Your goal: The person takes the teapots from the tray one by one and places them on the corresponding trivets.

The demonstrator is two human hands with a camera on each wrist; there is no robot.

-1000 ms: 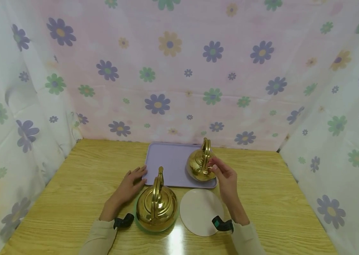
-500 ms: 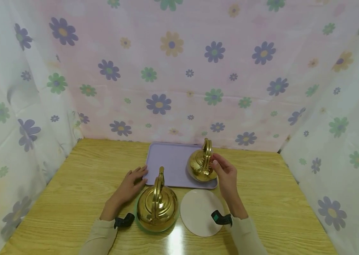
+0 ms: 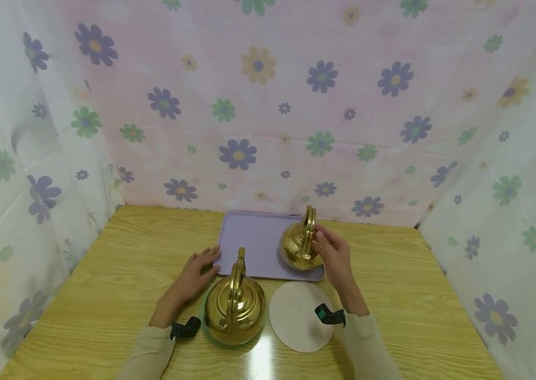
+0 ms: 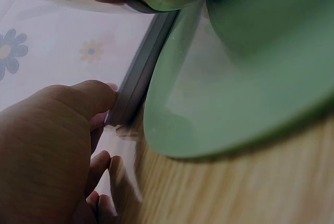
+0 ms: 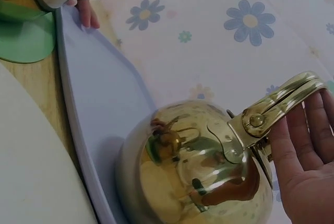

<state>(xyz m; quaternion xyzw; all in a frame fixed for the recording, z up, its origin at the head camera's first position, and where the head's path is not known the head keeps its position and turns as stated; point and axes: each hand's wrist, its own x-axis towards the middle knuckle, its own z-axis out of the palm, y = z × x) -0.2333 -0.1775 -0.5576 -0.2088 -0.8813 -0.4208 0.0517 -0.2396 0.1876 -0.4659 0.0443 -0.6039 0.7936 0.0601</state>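
Observation:
On the right part of a lilac tray (image 3: 252, 245) sits a smaller brass kettle (image 3: 294, 248) with a raised handle. My right hand (image 3: 336, 258) is at that handle (image 5: 284, 101); in the right wrist view its extended fingers reach behind the bar, hiding their tips. My left hand (image 3: 196, 274) rests at the tray's left edge, fingers loosely extended; in the left wrist view it touches the rim (image 4: 141, 72). A larger brass kettle (image 3: 244, 322) stands on a green plate (image 4: 182, 125), nearer the front and between my forearms.
A white round plate (image 3: 301, 316) lies right of the larger kettle, in front of the tray. Beneath everything is a wood-grain table (image 3: 415, 295). Flower-printed cloth (image 3: 268, 132) hangs behind it and along both sides.
My right hand has moved slightly leftward and up, bringing its fingers in to the smaller kettle's handle. The left hand stays at the tray's edge, and both kettles keep their places.

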